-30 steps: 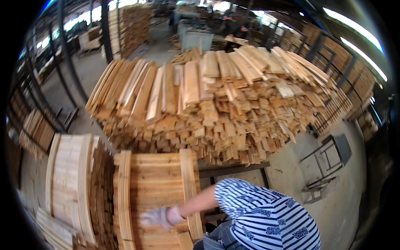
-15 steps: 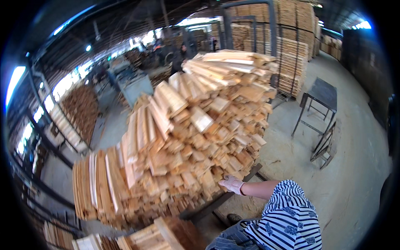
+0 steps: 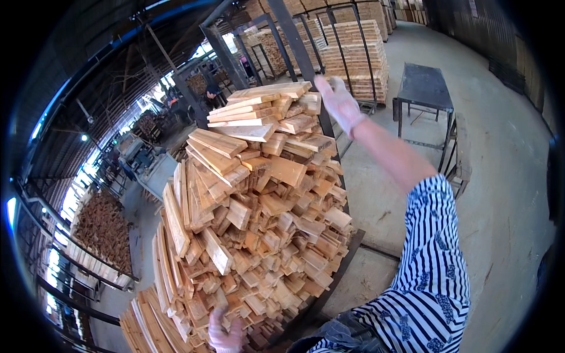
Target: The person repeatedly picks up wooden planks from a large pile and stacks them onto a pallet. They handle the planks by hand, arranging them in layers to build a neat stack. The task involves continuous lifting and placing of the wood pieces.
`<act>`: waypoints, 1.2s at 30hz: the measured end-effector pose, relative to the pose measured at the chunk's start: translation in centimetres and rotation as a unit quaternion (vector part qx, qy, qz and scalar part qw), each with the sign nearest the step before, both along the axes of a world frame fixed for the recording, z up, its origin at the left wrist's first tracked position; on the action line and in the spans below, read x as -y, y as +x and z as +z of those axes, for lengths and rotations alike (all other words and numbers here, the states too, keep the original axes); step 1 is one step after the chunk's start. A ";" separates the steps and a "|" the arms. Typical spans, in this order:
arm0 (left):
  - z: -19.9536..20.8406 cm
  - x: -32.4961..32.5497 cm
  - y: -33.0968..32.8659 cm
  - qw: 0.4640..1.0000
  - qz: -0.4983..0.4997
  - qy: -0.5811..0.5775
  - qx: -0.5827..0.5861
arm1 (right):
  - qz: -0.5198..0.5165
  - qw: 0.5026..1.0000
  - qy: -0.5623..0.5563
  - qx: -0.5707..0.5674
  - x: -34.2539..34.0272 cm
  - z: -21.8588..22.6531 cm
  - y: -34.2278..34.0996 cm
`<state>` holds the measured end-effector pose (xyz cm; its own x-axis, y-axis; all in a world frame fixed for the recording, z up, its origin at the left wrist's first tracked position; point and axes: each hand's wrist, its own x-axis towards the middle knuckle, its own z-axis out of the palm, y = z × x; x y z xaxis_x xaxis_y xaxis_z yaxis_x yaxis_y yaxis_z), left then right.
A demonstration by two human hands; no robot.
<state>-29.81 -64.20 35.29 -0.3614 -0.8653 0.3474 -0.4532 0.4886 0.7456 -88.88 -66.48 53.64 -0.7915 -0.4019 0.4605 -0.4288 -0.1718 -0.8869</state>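
A tall heap of loose wooden boards (image 3: 259,170) fills the middle, with most cut ends facing me. My right hand (image 3: 339,101), in a pale glove, is stretched out at the heap's far right top corner, beside a dark metal post (image 3: 297,44). Its fingers are apart and no board shows in it; whether it touches the post I cannot tell. Down at the lower edge is my left hand (image 3: 225,334), also gloved, in front of the board ends. Its visible fingers are spread, and nothing shows in them.
A dark metal table (image 3: 425,85) stands to the right, with a wooden-and-metal frame (image 3: 461,156) beside it. Strapped timber stacks (image 3: 353,56) rise behind. Another wood pile (image 3: 103,229) and a pale blue machine (image 3: 150,170) are at left. A metal rail (image 3: 335,282) edges the heap.
My right hand has gone from the heap's lower front edge up to its far top corner. My left hand has come into view at the bottom. The view has shifted.
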 end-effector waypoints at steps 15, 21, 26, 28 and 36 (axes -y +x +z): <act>21.0 13.2 -20.0 0.991 -0.116 -0.056 -0.046 | 0.186 0.924 0.279 -0.186 5.8 9.4 10.4; 22.0 18.8 -30.9 0.994 0.001 0.068 -0.080 | 0.224 0.895 0.350 -0.159 8.1 12.7 9.6; 21.3 23.5 -31.1 0.985 -0.124 0.051 -0.111 | 0.064 0.942 0.292 -0.150 15.9 6.6 4.9; 24.0 24.2 -31.5 0.963 -0.120 0.172 -0.167 | 0.067 0.948 0.297 -0.093 15.8 7.7 6.5; 26.2 24.8 -36.6 0.969 -0.176 0.163 -0.057 | 0.255 0.932 0.221 -0.130 13.9 7.4 2.9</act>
